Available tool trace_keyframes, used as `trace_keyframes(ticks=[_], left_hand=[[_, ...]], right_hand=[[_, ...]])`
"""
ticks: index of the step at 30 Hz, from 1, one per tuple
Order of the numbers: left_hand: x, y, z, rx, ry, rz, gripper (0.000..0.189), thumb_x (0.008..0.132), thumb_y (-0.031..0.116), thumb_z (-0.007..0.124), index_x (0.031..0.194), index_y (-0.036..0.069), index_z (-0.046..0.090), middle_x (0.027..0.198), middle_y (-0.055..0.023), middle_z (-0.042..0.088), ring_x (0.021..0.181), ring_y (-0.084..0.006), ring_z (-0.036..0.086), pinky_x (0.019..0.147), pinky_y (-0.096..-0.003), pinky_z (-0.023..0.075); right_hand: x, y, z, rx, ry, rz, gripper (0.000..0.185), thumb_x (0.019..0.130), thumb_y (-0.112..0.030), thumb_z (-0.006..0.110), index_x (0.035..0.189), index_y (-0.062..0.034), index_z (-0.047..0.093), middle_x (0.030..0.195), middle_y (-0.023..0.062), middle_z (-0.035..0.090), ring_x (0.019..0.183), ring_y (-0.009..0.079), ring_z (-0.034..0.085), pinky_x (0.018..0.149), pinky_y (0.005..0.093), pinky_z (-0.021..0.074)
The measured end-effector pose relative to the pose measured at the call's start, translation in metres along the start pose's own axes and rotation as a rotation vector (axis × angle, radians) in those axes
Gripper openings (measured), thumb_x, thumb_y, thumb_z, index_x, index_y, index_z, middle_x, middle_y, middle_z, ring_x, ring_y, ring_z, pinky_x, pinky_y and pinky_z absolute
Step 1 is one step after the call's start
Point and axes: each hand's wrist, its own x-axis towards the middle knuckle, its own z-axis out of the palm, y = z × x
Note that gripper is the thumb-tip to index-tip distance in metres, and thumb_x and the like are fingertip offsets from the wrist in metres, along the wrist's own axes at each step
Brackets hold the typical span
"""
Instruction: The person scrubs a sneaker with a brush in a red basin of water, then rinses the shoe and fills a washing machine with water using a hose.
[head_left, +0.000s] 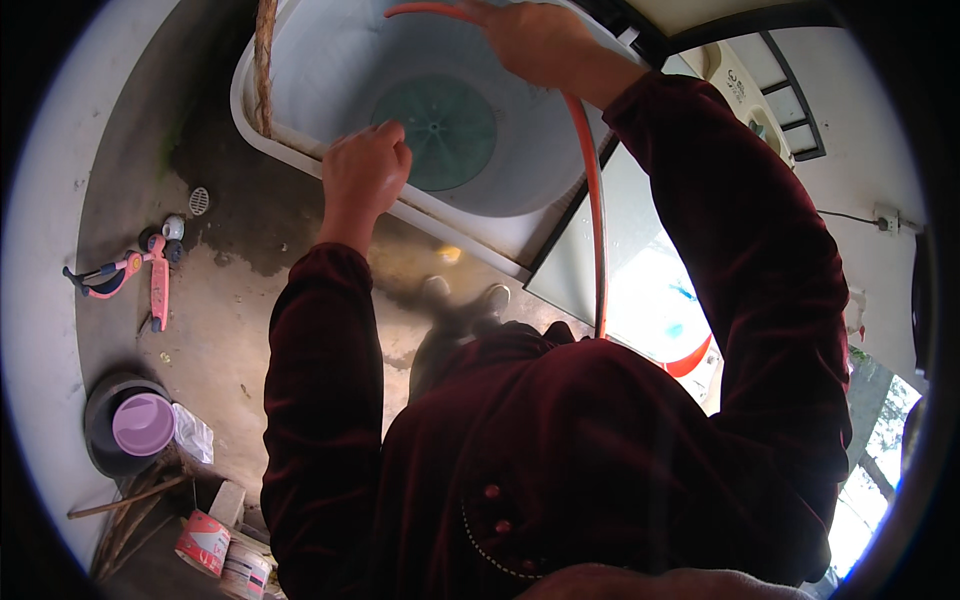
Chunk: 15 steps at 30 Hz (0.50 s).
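Observation:
A grey-white washing machine tub (525, 176) lies before me, with a round greenish pulsator disc (442, 150) at its bottom. My right hand (536, 41) is closed around an orange-red hose (592, 195) above the tub's far right side. The hose's free end points left over the tub, while its other length runs down past the tub towards my body. Over the tub's near rim (450, 229), my left hand (367, 169) is curled into a fist with no object showing in it. Whether that fist touches the rim cannot be told.
A wooden stick (263, 67) stands at the tub's left corner. On the wet floor are a drain grate (199, 201), a pink scooter (158, 277), a purple basin (144, 424) within a dark one, and several sticks (135, 517). A red basin (688, 360) is at right.

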Motion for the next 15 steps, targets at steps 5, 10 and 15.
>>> trace_keyframes(ticks=[5,10,15], left_hand=[[-0.001,-0.001,0.000,-0.019,-0.002,0.003,0.006,0.081,0.015,0.056,0.079,0.011,0.060,0.077,-0.0081,0.065,0.072,-0.0334,0.061,0.068,-0.0445,0.0469],[0.000,-0.003,0.000,-0.012,-0.028,-0.009,0.009,0.083,0.016,0.056,0.085,0.012,0.063,0.081,-0.0086,0.066,0.074,-0.0348,0.061,0.066,-0.0462,0.0469],[0.000,-0.004,0.001,0.012,-0.044,-0.002,0.009,0.083,0.016,0.055,0.085,0.012,0.063,0.081,-0.0094,0.066,0.074,-0.0352,0.061,0.066,-0.0465,0.0470]], right_hand=[[0.002,0.009,0.027,0.417,0.315,-0.250,0.048,0.088,-0.014,0.051,0.136,-0.0171,0.044,0.090,0.0140,0.069,0.079,0.0282,0.068,0.067,0.0402,0.0525],[-0.003,0.009,0.028,0.610,-0.082,-0.257,0.030,0.093,-0.021,0.053,0.120,-0.0138,0.063,0.096,0.0119,0.069,0.087,0.0223,0.063,0.079,0.0332,0.0479],[-0.013,0.007,0.010,0.350,-0.553,-0.272,0.026,0.090,-0.017,0.055,0.111,-0.0106,0.067,0.090,0.0118,0.068,0.078,0.0251,0.064,0.071,0.0368,0.0493]])
